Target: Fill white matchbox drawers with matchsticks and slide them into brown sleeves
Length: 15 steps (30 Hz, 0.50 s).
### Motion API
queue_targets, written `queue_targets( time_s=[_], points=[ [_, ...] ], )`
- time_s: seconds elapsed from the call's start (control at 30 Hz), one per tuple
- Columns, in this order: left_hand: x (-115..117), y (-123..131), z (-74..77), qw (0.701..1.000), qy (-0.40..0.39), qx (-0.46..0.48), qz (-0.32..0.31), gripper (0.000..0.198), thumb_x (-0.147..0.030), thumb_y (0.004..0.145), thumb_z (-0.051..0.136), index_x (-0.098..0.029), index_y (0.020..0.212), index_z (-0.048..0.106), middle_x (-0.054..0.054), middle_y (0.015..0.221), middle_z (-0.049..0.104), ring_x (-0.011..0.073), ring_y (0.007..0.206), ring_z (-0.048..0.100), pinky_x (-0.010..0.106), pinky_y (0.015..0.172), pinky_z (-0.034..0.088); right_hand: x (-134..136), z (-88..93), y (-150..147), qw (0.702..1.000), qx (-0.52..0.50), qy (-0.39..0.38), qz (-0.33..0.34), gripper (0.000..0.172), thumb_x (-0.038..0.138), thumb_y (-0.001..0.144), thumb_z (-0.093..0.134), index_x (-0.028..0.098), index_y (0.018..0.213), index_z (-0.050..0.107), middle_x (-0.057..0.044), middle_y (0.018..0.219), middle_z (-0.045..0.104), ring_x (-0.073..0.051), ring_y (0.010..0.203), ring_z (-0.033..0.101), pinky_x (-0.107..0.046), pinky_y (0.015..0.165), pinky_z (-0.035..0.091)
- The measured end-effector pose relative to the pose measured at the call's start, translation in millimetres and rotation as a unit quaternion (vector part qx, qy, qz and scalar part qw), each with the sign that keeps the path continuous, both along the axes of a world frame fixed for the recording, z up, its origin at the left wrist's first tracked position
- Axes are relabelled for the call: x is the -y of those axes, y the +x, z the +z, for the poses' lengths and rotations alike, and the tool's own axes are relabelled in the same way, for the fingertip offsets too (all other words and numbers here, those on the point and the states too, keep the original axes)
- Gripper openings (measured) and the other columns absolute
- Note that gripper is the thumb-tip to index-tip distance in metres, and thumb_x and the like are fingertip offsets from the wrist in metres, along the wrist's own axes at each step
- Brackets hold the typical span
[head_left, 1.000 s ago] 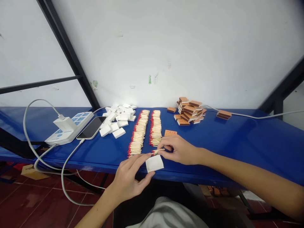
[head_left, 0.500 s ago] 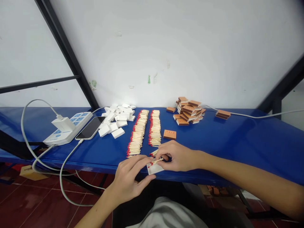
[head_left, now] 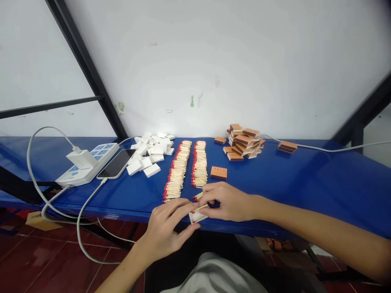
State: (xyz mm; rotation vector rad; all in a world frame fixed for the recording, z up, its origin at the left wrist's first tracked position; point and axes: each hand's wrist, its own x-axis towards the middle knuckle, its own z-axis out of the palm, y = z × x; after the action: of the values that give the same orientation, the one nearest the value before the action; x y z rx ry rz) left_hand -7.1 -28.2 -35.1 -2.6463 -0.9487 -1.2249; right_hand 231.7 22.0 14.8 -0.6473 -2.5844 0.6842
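Observation:
At the table's front edge, my left hand [head_left: 171,226] grips a small white matchbox tray [head_left: 198,217] between thumb and fingers. My right hand [head_left: 224,201] is over the tray's right side, its thumb and fingers pinched on a match [head_left: 200,208] that lies across the tray, red head to the left. A few matches [head_left: 198,197] lie on the table just behind my hands. Beyond them run two long rows of matches, a left row [head_left: 178,171] and a right row [head_left: 200,165], red heads to the left. One brown matchbox [head_left: 218,172] lies flat beside the right row.
White trays [head_left: 149,152] are heaped left of the matches. Brown matchboxes [head_left: 244,142] are piled at the back right, with a small stack [head_left: 287,147] farther right. A phone [head_left: 116,165], a power strip [head_left: 88,165] and white cables occupy the left side of the blue table [head_left: 320,183].
My right hand has shifted slightly, and the match it pinches now lies lower, down in the tray. My left hand keeps its grip on the tray.

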Motion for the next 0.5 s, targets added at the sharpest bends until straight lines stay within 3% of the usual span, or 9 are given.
queue_targets(
  time_s=[0.3, 0.5],
  points=[
    [-0.1, 2.0, 2.4, 1.000, -0.013, 0.013, -0.009, 0.031, -0.025, 0.089, 0.072, -0.022, 0.119, 0.064, 0.007, 0.107, 0.073, 0.0181, 0.095, 0.072, 0.028, 0.082, 0.059, -1.2, -1.3, 2.3, 0.999, 0.012, 0.044, 0.023, 0.021, 0.029, 0.097, 0.060, 0.018, 0.104, 0.076, -0.003, 0.085, 0.064, -0.013, 0.073, 0.058, -0.024, 0.066, 0.040],
    [-0.6, 1.0, 2.1, 1.000, -0.012, 0.015, -0.013, 0.029, -0.027, 0.090, 0.071, -0.021, 0.118, 0.064, 0.008, 0.107, 0.073, 0.0186, 0.093, 0.072, 0.028, 0.081, 0.060, -1.9, -0.8, 4.9, 0.995, -0.009, 0.090, 0.028, 0.016, 0.023, 0.092, 0.058, 0.016, 0.091, 0.073, -0.003, 0.080, 0.064, -0.013, 0.068, 0.055, -0.026, 0.064, 0.038]
  ],
)
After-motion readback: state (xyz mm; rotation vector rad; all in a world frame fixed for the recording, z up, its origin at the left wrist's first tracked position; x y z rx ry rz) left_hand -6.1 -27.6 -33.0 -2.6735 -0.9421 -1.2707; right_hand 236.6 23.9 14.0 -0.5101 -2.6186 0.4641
